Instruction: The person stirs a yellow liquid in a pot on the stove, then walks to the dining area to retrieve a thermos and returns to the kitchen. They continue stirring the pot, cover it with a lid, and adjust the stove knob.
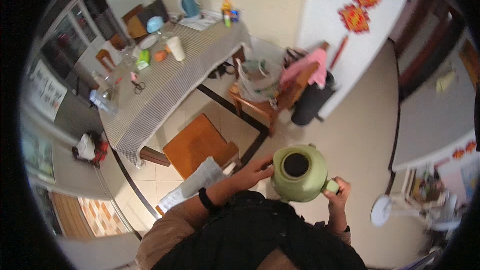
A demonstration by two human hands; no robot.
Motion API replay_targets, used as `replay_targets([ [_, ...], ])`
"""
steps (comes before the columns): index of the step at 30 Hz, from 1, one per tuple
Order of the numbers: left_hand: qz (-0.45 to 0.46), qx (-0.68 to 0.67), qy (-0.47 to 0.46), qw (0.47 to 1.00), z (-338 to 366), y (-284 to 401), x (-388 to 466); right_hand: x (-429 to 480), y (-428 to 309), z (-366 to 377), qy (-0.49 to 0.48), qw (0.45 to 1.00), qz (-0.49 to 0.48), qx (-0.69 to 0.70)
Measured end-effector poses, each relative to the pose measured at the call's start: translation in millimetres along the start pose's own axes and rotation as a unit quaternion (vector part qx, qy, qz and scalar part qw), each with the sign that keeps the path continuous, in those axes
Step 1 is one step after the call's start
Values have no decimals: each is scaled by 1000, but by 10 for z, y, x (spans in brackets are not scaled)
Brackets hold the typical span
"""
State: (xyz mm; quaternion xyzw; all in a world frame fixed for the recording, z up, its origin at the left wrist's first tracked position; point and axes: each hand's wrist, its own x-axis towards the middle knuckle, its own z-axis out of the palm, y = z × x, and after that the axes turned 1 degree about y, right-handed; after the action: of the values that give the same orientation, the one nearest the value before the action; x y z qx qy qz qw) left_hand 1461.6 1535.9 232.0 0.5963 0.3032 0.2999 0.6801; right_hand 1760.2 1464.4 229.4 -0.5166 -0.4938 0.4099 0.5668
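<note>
A pale green vacuum jug [315, 170] is held in front of my body, with its dark round mouth facing up at me. My right hand [340, 192] is closed around the jug's handle. On the opposite side, my left hand [252, 174] holds the jug near its spout; some of its fingertips are hidden by the jug. No lid shows over the mouth, and the inside is too dark to make out.
A dining table with a checked cloth [150, 127] bears scissors [139, 88], a white cup [175, 48] and bottles. A wooden chair [197, 144] stands near my left arm. Farther off, another chair [255, 108] holds a plastic bag [258, 78]. A white wall end [330, 93] rises ahead.
</note>
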Motion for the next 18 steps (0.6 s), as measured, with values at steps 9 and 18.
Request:
replay_targets([
  [9,42,21,230,972,-827,80,334,2159,190,744,-233,970,-61,-23],
  [18,111,6,436,893,-1732,839,595,3637,194,2120,-412,908,-25,67],
])
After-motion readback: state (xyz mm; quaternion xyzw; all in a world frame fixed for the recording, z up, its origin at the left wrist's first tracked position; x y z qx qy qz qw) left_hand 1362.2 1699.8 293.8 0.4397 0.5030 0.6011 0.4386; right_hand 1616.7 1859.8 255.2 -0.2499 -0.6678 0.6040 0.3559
